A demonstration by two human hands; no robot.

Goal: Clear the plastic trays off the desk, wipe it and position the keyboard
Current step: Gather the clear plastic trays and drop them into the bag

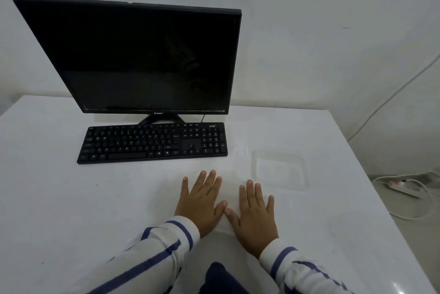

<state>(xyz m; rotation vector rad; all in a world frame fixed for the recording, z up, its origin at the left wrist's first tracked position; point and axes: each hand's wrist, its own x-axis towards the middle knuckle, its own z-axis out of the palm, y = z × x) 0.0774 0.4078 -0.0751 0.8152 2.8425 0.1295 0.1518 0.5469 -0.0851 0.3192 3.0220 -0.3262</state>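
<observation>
My left hand and my right hand lie flat, palms down, fingers spread, on the white desk, thumbs almost touching. Neither holds anything. A clear plastic tray sits on the desk just beyond and to the right of my right hand. A second faint clear tray seems to lie near the desk's right edge; its outline is hard to make out. The black keyboard rests in front of the monitor, beyond my left hand.
A black monitor, switched off, stands at the back of the desk against a white wall. On the floor to the right lie a white power strip and white cables. The desk's right edge runs diagonally.
</observation>
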